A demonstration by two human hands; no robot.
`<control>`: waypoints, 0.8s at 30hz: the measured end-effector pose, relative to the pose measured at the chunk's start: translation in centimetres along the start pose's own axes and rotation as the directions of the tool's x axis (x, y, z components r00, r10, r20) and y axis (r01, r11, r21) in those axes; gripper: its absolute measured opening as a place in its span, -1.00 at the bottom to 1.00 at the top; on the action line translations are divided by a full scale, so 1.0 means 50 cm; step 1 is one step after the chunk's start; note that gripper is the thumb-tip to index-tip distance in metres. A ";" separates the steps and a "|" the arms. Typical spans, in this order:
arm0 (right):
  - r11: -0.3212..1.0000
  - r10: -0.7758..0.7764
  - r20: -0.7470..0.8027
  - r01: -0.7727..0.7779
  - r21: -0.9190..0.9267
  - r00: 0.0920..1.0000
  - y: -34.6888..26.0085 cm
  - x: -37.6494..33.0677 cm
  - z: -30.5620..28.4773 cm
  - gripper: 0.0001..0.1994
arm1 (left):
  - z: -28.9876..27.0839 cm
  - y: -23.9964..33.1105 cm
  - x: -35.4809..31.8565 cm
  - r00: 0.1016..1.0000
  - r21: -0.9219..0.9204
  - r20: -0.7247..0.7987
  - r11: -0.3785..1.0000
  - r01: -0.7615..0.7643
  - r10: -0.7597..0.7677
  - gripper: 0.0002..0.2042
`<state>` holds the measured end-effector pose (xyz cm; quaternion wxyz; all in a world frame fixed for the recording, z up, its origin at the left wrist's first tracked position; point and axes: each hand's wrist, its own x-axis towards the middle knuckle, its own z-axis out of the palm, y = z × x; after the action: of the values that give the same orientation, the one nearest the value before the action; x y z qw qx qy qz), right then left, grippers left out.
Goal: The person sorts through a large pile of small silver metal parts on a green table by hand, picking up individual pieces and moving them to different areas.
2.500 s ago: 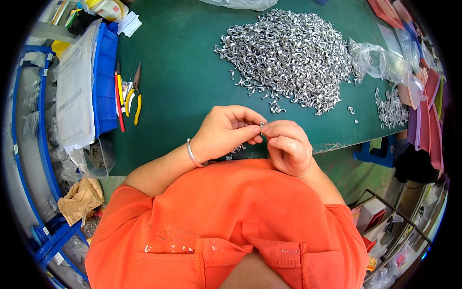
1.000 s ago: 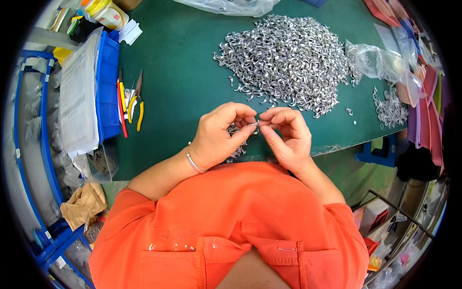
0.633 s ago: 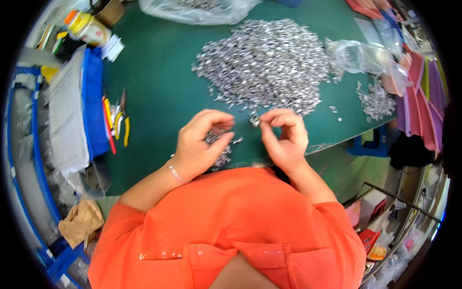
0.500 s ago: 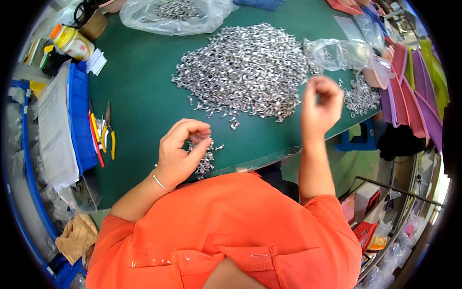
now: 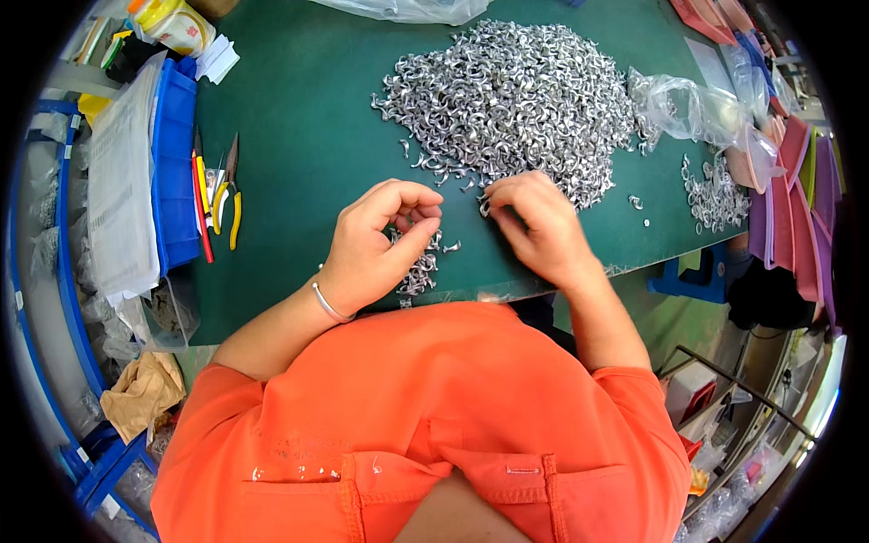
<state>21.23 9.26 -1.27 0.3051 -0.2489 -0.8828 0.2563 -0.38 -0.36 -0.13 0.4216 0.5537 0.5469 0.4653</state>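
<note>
A large heap of small, shiny, curved silver metal pieces [image 5: 516, 100] lies on the green tabletop [image 5: 290, 181]. At the heap's near edge my right hand [image 5: 545, 231] is closed in a pinch, with one small curved metal piece [image 5: 485, 206] at its fingertips. My left hand [image 5: 378, 237], with a bangle at the wrist, is to the left, thumb and fingers curled together. Whatever its fingertips hold is hidden. Partly under that hand, near the front edge, is a small pile of similar metal pieces [image 5: 418, 276].
Yellow-handled pliers [image 5: 226, 199] and a red pen [image 5: 203, 217] lie at the left beside a blue bin [image 5: 176, 163]. Toward the right are loose silver rings [image 5: 715, 195], clear plastic bags [image 5: 692, 109] and pink and purple trays [image 5: 787, 199]. A blue stool [image 5: 692, 279] stands below the table edge.
My right hand has come left and nearer from beside the rings to the heap's near edge, close to my left hand. The left hand stays curled by the small pile. The view has shifted.
</note>
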 end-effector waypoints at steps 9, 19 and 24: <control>0.902 0.397 -0.039 -0.382 0.201 0.917 -0.024 -0.042 0.023 -0.82 | 0.006 -0.004 -0.002 0.999 -0.042 0.021 0.998 0.044 -0.043 -0.80; 0.578 0.562 -0.102 -0.302 0.758 0.821 -0.033 -0.041 0.047 -0.73 | 0.022 0.001 0.007 0.969 -0.165 0.128 0.959 0.230 -0.210 -0.78; 0.354 0.587 0.003 -0.260 0.898 0.810 -0.036 -0.039 0.048 -0.71 | 0.022 0.011 0.010 0.943 -0.200 0.167 0.927 0.317 -0.287 -0.79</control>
<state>20.47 6.02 -2.63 0.4473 -0.3203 -0.4683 0.6914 0.82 0.16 0.22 0.5839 0.4420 0.5401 0.4148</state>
